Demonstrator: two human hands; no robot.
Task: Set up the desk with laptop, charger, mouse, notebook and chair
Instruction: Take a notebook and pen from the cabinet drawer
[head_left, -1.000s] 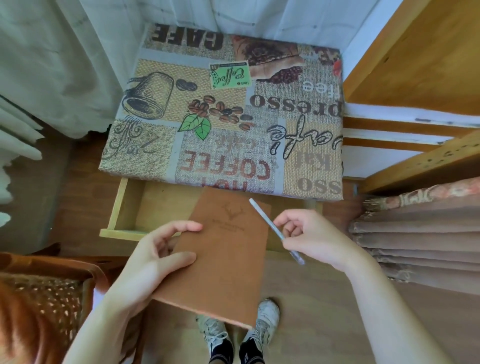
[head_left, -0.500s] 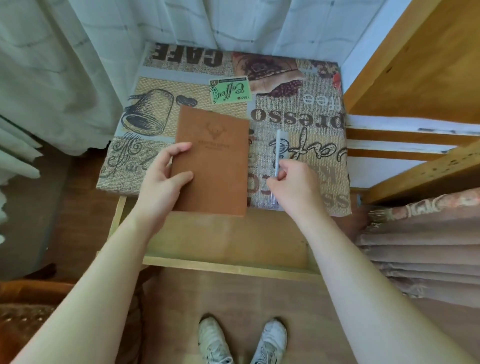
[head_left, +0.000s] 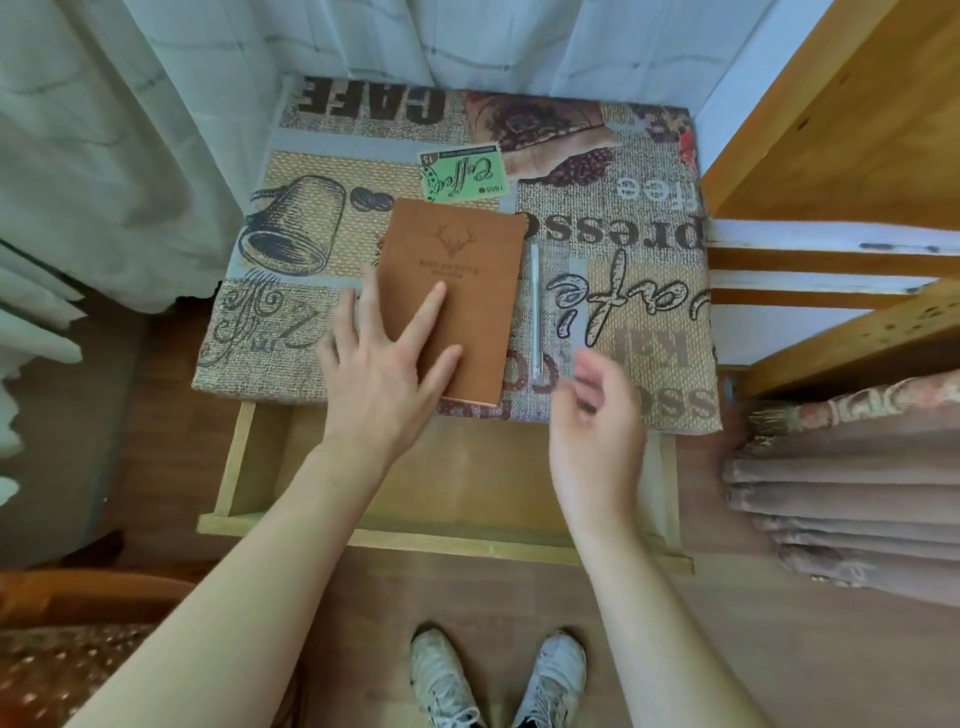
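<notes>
A brown notebook with a stamped deer head lies flat on the desk, which wears a coffee-print cloth. A clear pen lies just right of the notebook, parallel to it. My left hand rests flat with spread fingers on the notebook's near left part. My right hand hovers empty over the desk's front edge, fingers loosely curled, a little below and right of the pen. No laptop, charger or mouse is in view.
The desk drawer is pulled out under my arms. White curtains hang left and behind. A wooden shelf frame stands at the right above folded fabric. A chair shows at lower left.
The notebook and pen went from above the drawer onto the desk. My right hand let go of the pen and pulled back; my left hand flattened onto the notebook.
</notes>
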